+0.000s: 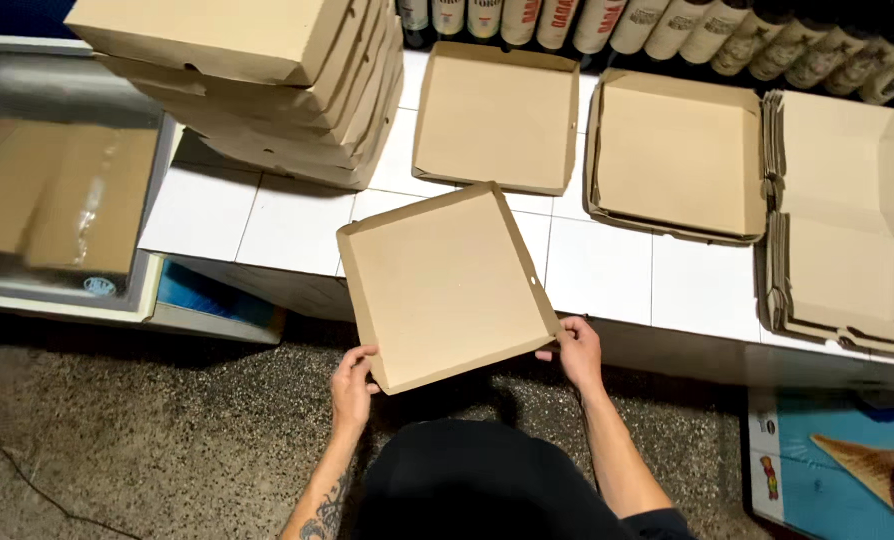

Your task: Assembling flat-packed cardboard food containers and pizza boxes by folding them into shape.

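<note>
Gripping the near corners of a folded cardboard tray (445, 288), the left hand (352, 386) and right hand (577, 352) each pinch its rim, holding it tilted over the edge of the white tiled counter (607, 270). A stack of closed boxes (267, 80) sits far left, flat blanks (842, 220) lie right.

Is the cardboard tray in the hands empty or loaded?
Empty: the cardboard tray shows only its bare brown floor and raised rims, held by left hand and right hand.

box stack (267, 90), flat trays (679, 155), bottles (667, 25), tiled counter (607, 270)
</note>
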